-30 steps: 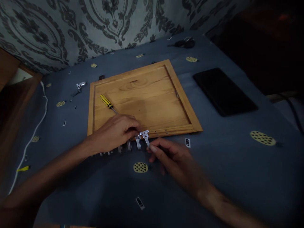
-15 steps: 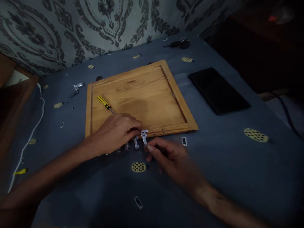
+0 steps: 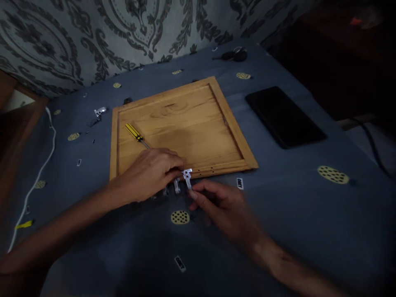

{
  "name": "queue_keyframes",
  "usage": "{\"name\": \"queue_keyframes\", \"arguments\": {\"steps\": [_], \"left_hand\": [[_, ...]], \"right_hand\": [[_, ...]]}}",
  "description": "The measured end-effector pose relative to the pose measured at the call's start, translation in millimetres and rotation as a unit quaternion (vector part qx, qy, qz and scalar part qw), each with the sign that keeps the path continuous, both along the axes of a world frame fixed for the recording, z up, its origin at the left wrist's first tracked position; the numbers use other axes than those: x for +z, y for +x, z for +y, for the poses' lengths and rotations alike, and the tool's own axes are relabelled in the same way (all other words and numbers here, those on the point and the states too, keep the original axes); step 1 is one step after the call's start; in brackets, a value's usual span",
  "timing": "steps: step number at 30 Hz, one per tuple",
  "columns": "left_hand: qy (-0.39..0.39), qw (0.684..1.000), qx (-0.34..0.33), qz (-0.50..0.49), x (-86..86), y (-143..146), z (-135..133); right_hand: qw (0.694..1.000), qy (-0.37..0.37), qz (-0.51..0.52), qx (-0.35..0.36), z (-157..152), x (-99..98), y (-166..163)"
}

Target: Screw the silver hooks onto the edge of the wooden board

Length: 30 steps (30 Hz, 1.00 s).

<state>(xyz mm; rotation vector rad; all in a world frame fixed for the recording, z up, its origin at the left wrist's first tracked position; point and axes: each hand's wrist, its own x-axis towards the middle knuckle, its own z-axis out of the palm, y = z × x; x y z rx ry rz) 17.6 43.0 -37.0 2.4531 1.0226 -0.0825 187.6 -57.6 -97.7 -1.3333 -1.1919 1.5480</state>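
Observation:
A square wooden panel (image 3: 185,119) with a raised frame lies flat on a blue cloth. On its left part rests a yellow-and-black screwdriver (image 3: 135,133). My left hand (image 3: 150,173) sits on the panel's near edge, fingers closed on a small silver metal bracket (image 3: 187,175) held against that edge. My right hand (image 3: 222,206) is just below the bracket, thumb and forefinger pinched at its lower end. More small metal pieces (image 3: 173,187) lie beside my left hand, partly hidden by it.
A black phone (image 3: 284,117) lies right of the panel. Keys (image 3: 232,54) rest at the far edge. A silver hinge part (image 3: 99,111) and small screws lie left of the panel. A white cable (image 3: 37,165) runs down the left. A patterned wall stands behind.
The view has drifted slightly. My hands stay at the panel's near edge; the bracket has turned a little more upright against the wood.

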Motion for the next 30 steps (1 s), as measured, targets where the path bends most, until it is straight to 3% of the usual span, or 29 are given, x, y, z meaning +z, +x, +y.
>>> {"name": "queue_keyframes", "arguments": {"steps": [13, 30], "left_hand": [[-0.01, 0.999, 0.013, -0.039, -5.6, -1.1, -0.2], [0.003, 0.999, 0.005, -0.041, -6.3, -1.2, -0.9]], "right_hand": [[0.996, 0.068, -0.063, 0.012, -1.8, -1.3, 1.1], [0.994, 0.09, -0.059, 0.012, -1.2, -1.3, 0.4]]}}
